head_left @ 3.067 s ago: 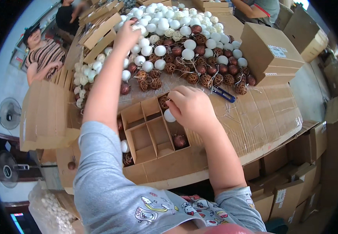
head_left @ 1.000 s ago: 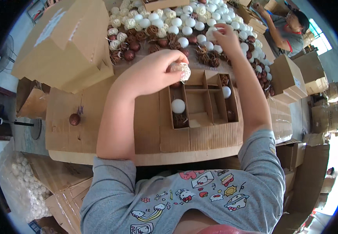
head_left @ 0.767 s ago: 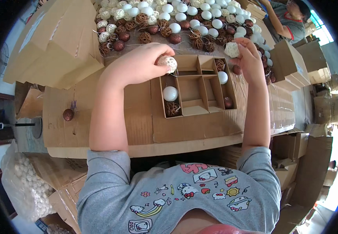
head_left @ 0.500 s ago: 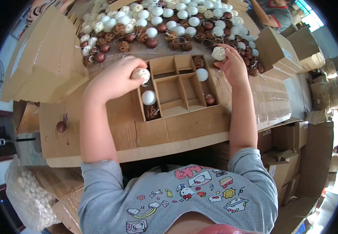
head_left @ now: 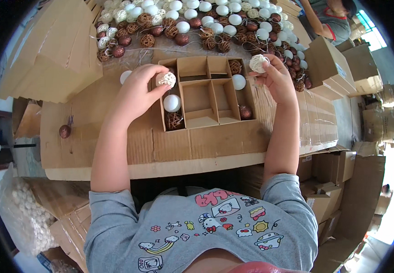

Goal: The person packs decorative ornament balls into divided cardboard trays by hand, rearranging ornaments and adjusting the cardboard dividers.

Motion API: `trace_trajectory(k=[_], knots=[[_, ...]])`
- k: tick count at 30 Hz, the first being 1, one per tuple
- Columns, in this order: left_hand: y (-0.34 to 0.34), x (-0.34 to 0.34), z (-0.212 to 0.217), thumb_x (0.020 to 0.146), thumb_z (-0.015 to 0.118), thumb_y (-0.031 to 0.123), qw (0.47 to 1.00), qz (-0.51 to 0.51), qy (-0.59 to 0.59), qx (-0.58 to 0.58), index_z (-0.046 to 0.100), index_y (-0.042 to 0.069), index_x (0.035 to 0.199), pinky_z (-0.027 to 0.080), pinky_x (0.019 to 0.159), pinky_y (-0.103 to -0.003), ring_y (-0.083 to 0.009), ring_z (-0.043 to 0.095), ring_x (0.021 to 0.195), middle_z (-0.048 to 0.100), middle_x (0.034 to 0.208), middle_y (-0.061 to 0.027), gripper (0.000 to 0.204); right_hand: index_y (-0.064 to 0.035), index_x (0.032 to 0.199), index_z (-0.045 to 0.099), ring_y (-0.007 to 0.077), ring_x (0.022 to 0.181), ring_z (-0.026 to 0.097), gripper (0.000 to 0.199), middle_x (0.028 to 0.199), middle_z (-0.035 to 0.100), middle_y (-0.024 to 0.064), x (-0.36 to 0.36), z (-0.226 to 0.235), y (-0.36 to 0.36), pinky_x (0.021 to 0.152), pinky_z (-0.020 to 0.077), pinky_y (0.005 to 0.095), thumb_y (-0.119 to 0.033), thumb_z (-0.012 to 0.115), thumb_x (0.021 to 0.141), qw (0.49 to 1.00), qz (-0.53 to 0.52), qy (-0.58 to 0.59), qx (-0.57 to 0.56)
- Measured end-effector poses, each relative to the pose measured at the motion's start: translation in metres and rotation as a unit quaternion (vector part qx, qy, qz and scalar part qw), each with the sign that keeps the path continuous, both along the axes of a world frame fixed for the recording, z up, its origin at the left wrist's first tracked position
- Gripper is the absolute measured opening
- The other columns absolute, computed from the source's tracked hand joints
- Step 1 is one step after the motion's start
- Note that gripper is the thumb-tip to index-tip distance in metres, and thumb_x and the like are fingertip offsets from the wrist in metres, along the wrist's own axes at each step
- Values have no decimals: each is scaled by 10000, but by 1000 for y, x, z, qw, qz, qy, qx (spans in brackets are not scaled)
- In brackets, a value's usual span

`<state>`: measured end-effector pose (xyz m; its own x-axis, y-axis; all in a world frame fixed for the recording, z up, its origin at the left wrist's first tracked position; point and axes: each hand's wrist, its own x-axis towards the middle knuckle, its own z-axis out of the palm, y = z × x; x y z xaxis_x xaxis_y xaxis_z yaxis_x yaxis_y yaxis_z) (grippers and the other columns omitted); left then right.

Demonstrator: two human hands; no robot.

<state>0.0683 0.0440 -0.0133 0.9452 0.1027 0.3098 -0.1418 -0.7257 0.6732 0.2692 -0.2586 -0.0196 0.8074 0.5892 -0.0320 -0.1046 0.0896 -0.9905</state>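
My left hand [head_left: 140, 88] pinches a cream woven ball [head_left: 165, 80] over the far left part of a divided cardboard box [head_left: 199, 123]. Below it in the box's left column are a white ball [head_left: 172, 103] and a brown wicker ball [head_left: 174, 120]. A little beyond the box's right edge, my right hand [head_left: 276, 79] grips another cream woven ball [head_left: 259, 63] between its fingers. Down the right column are a brown wicker ball [head_left: 235, 67], a white ball [head_left: 239, 82] and a glittery brown ball [head_left: 245, 112]. The middle compartments hold nothing.
Many white, cream and brown balls with strings [head_left: 183, 27] cover the table's far side. A white ball [head_left: 125, 77] lies beside my left hand, a brown ball [head_left: 64, 131] at the left. Tall cartons [head_left: 51, 59] flank the table [head_left: 197, 152]; another person [head_left: 331, 22] is at far right.
The view has shifted slightly, with the box appearing higher. A white ball now shows left of my left hand. Both hands still hold their cream woven balls.
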Motion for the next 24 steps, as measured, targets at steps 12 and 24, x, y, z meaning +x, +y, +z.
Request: trace_trajectory(k=[12, 24], knots=[[-11, 1, -5, 746, 691, 6, 995, -39, -64, 71, 552, 40, 1082, 442, 951, -377, -298, 558, 1089, 585, 1130, -124, 365, 25, 1207, 508, 217, 1158, 516, 497, 1233, 548, 114, -4, 13, -29, 996, 384, 360, 67, 620, 725, 970, 183, -154, -33], [-4, -2, -4, 735, 708, 18, 991, -47, -35, 118, 611, 56, 1039, 433, 940, -386, -290, 534, 1090, 635, 1112, -84, 322, -60, 1001, 556, 378, 1007, 542, 424, 1009, 555, 148, -67, 45, 24, 830, 447, 433, -28, 761, 631, 789, 150, -449, -392]])
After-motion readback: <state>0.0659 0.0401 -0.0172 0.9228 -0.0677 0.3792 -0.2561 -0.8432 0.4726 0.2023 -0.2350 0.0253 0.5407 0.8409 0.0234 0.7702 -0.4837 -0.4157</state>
